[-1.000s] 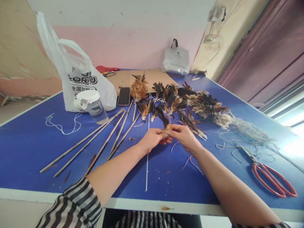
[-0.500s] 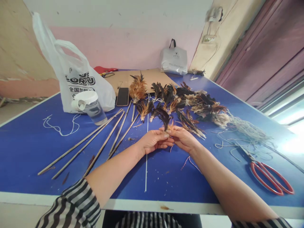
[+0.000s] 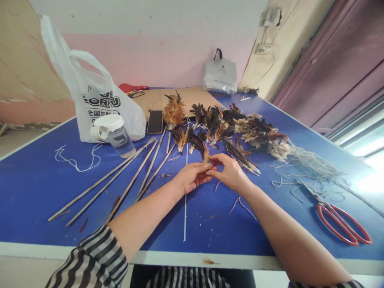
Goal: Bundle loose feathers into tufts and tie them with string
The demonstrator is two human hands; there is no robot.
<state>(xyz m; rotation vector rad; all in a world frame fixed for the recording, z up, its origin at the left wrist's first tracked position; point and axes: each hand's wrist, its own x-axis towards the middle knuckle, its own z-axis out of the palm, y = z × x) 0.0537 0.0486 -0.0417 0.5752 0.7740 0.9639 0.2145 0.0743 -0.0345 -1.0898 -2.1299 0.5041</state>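
Note:
Above the middle of the blue table, my left hand (image 3: pixel 193 176) pinches a small bunch of feathers (image 3: pixel 199 146) by its base. Dark plumes point up and away to the left, with orange and yellowish fluff near the fingertips. My right hand (image 3: pixel 230 172) is close against the bunch's base on the right, its thumb and index finger curved and apart. Whether those fingertips touch the fluff is hard to see. Just beyond lie loose dark feathers (image 3: pixel 240 156) and a brown feather bundle (image 3: pixel 174 110). Short pink-and-white strings (image 3: pixel 240 202) lie below my right hand.
Several thin sticks (image 3: pixel 132 180) lie to the left, near a lidded plastic cup (image 3: pixel 121 140) and a white plastic bag (image 3: pixel 105 96). A phone (image 3: pixel 155 122) rests on cardboard's edge. Red-handled scissors (image 3: pixel 342 224) and tangled pale string (image 3: pixel 315 164) lie right.
My right hand has shifted slightly right and its thumb and index finger have parted. The feather bunch in my left hand now leans further left.

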